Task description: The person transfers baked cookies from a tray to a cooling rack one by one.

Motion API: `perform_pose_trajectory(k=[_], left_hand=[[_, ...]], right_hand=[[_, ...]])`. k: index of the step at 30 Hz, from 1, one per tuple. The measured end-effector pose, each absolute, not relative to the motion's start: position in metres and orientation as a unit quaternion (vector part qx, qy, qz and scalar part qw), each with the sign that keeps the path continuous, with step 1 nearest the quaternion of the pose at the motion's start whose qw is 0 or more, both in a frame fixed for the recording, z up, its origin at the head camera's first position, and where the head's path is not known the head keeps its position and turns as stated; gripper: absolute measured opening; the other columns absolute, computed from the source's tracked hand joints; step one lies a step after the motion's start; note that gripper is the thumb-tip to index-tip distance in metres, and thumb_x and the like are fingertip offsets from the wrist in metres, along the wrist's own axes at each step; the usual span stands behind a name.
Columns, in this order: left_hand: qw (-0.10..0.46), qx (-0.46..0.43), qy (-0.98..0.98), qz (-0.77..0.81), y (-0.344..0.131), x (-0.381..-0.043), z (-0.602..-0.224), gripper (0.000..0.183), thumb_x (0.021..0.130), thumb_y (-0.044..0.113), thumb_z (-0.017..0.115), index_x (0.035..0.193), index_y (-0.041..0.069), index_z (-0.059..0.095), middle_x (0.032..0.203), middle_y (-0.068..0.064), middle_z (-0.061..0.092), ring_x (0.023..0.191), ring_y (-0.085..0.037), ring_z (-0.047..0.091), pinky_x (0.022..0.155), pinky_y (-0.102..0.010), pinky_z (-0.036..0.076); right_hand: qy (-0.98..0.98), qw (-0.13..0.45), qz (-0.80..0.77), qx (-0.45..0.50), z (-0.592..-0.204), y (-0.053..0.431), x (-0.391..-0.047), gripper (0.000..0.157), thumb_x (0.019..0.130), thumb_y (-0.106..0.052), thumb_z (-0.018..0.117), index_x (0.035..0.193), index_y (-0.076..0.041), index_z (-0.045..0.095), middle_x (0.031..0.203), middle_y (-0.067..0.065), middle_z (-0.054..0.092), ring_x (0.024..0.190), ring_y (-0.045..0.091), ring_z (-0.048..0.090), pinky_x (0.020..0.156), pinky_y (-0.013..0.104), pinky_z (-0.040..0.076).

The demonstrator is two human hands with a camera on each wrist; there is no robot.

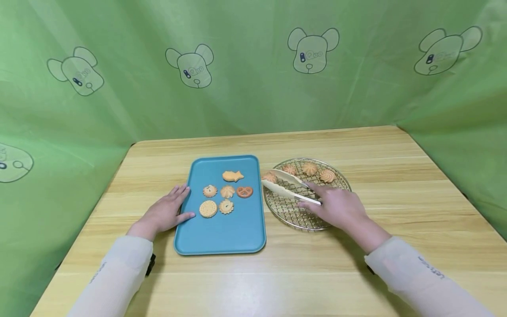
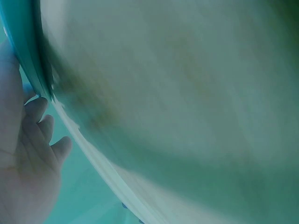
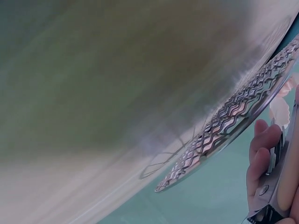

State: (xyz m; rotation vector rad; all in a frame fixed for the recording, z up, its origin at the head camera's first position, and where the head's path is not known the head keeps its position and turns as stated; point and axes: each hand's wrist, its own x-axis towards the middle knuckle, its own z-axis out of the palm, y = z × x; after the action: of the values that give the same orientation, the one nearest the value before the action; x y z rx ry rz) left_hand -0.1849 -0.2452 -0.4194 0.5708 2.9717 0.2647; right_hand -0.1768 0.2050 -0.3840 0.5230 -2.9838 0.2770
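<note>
My left hand (image 1: 165, 211) lies along the left edge of a blue tray (image 1: 222, 240), fingers extended, thumb over the rim. On the tray sit several cookies, among them a fish-shaped cookie (image 1: 233, 176), a pretzel-shaped cookie (image 1: 244, 192) and a round dotted cookie (image 1: 208, 209). My right hand (image 1: 338, 204) grips metal tongs (image 1: 309, 199) with pale tips over a round wire rack (image 1: 310, 228). The tips stand spread on either side of a swirled cookie (image 1: 270, 177) at the rack's left edge; whether they touch it I cannot tell. In the right wrist view, fingers (image 3: 261, 163) curl round the tongs' handle.
More piped cookies lie at the back of the rack: a star-shaped cookie (image 1: 309, 168), a swirled cookie (image 1: 327, 175) and one partly behind the tongs. The rack stands close to the tray's right side. A wooden table (image 1: 253, 286) carries both, with a green curtain (image 1: 253, 105) behind.
</note>
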Motion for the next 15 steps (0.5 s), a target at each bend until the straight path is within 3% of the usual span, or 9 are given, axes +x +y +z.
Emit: perform_pose_trajectory(k=[5, 11, 15], left_hand=[[0.052, 0.187, 0.977, 0.088, -0.2459, -0.1852, -0.4204, 0.082, 0.093, 0.048, 0.057, 0.149, -0.001, 0.024, 0.155, -0.019, 0.019, 0.141, -0.038, 0.015, 0.111, -0.053, 0.022], [0.053, 0.186, 0.977, 0.089, -0.2460, -0.1852, -0.4205, 0.082, 0.093, 0.048, 0.056, 0.149, -0.001, 0.024, 0.155, -0.018, 0.018, 0.141, -0.038, 0.014, 0.111, -0.053, 0.021], [0.052, 0.186, 0.977, 0.090, -0.2456, -0.1849, -0.4199, 0.082, 0.093, 0.048, 0.057, 0.149, -0.001, 0.024, 0.155, -0.018, 0.018, 0.141, -0.038, 0.014, 0.111, -0.053, 0.022]], right_hand=[[-0.982, 0.038, 0.093, 0.160, -0.3836, 0.2088, -0.1786, 0.074, 0.086, -0.062, 0.058, 0.142, -0.014, 0.048, 0.112, 0.024, 0.064, 0.065, 0.028, 0.061, 0.037, 0.029, 0.039], [-0.983, 0.026, 0.098, 0.150, -0.3832, 0.2107, -0.1789, 0.075, 0.085, -0.063, 0.057, 0.142, -0.015, 0.047, 0.102, 0.024, 0.066, 0.054, 0.021, 0.053, 0.035, 0.030, 0.038], [-0.984, 0.019, 0.096, 0.147, -0.3836, 0.2116, -0.1792, 0.075, 0.085, -0.063, 0.057, 0.142, -0.015, 0.047, 0.109, 0.025, 0.064, 0.053, 0.019, 0.051, 0.035, 0.030, 0.037]])
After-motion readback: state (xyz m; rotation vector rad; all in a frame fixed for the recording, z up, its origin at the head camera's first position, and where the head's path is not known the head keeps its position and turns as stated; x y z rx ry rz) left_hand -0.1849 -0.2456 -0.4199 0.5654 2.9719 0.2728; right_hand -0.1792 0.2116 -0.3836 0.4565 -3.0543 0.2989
